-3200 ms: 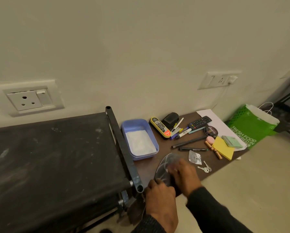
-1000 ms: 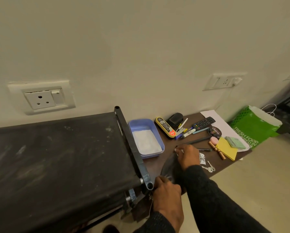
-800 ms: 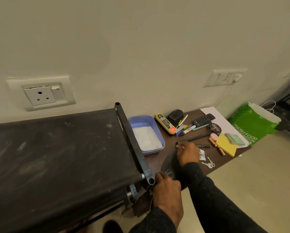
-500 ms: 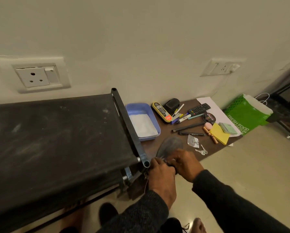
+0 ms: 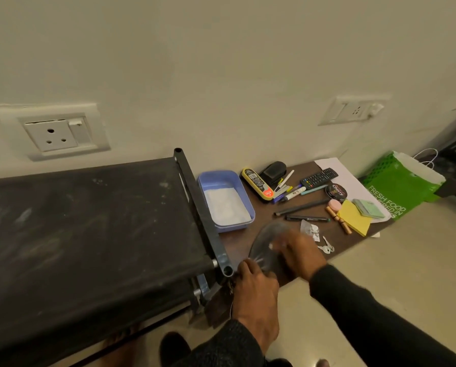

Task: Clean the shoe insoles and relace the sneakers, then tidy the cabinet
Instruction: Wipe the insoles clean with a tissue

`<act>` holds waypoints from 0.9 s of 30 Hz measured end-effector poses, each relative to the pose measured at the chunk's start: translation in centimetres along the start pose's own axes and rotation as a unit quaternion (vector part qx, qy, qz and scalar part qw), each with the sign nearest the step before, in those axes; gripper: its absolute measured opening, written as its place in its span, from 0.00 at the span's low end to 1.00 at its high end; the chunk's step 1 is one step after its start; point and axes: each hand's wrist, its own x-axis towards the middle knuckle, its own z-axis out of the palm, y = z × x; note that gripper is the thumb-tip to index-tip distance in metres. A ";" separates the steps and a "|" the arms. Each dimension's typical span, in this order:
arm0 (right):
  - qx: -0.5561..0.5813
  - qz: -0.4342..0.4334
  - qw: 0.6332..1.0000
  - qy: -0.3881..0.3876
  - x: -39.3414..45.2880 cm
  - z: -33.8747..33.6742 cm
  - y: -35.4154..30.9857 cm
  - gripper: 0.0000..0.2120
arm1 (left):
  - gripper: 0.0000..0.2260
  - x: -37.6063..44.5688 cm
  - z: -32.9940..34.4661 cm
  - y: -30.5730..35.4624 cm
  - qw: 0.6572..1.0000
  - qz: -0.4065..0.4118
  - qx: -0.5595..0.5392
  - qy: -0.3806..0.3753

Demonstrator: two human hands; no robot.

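A grey shoe insole [image 5: 265,238] lies on the low brown board [image 5: 359,242] beside the black rack. My left hand [image 5: 254,290] pinches its near heel end at the board's front edge. My right hand [image 5: 299,251] lies on the insole's middle, blurred by motion, so I cannot tell whether its fingers hold anything. A blue tub [image 5: 244,193] of white powder stands just beyond the insole. No sneakers or laces are in view.
The dusty black rack top [image 5: 89,234] fills the left, its frame bar [image 5: 203,215] next to the tub. On the board lie a yellow polish applicator [image 5: 257,184], markers, a remote [image 5: 319,177], a polish tin [image 5: 335,192], yellow sticky notes [image 5: 354,219] and keys [image 5: 327,249]. A green bag [image 5: 401,186] stands at the right.
My right hand went up to the insole's toe, came back to the heel beside my left hand, and now sits on the middle. My left hand has kept its grip on the heel.
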 end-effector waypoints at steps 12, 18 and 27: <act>0.034 0.049 0.998 0.000 -4.6 0.6 -1.5 0.09 | 0.21 0.5 0.3 0.5 0.999 -0.015 -0.032 0.032; 0.584 0.299 0.739 0.153 -4.7 0.1 -3.7 0.08 | 0.32 1.2 0.2 0.2 0.991 -0.013 -0.111 0.067; 0.431 0.252 0.859 0.114 -3.3 1.7 -3.3 0.10 | 0.25 -4.4 0.3 -0.7 0.998 -0.021 -0.021 -0.052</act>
